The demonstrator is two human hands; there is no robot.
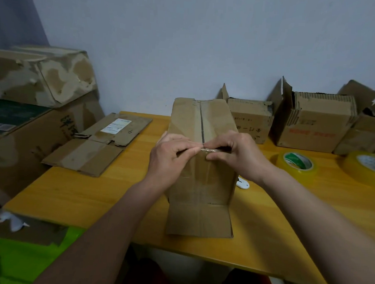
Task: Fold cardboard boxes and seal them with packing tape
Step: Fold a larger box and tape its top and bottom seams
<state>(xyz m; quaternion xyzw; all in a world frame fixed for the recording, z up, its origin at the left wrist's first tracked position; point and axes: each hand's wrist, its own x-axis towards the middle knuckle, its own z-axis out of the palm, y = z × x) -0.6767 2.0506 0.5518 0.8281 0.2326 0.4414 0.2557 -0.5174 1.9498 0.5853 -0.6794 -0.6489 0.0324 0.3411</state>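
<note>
Box [202,185] stands mid-counter [72,192], its top flaps meeting at a dark seam and one bottom flap lying toward the viewer. Left hand [171,156] and right hand [233,152] both have fingers [190,149] clamped on the near top edge. Flattened cardboard [100,146] at left bears a white label, unreadable. Boxes [312,125] at the back carry blurred red and black print. Two yellow tape rolls [297,163] sit right; the farther is cut off. A small white object [242,184] hides behind the box. The wall is plain.
</note>
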